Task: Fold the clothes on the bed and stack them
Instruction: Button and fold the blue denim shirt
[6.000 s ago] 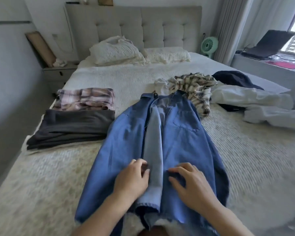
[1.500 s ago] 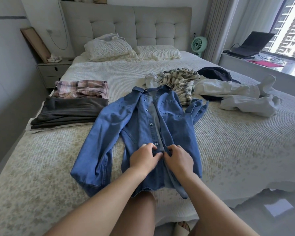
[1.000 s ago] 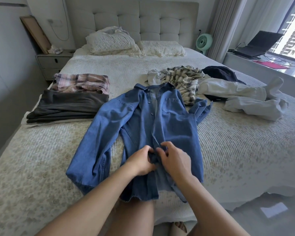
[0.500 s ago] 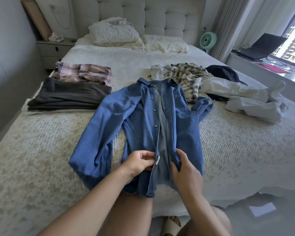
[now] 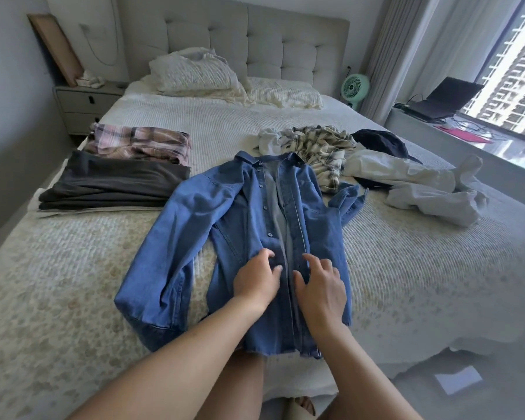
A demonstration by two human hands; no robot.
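While the blue denim button-up shirt (image 5: pixel 255 237) lies face up near the foot of the white quilted bed (image 5: pixel 406 268), the left hand (image 5: pixel 256 281) and right hand (image 5: pixel 320 287) rest on its front panels, fingers loosely spread, gripping nothing. Its placket gapes open; folding now risks crooked, bunched panels, and the hem overhanging the edge could drag it off.
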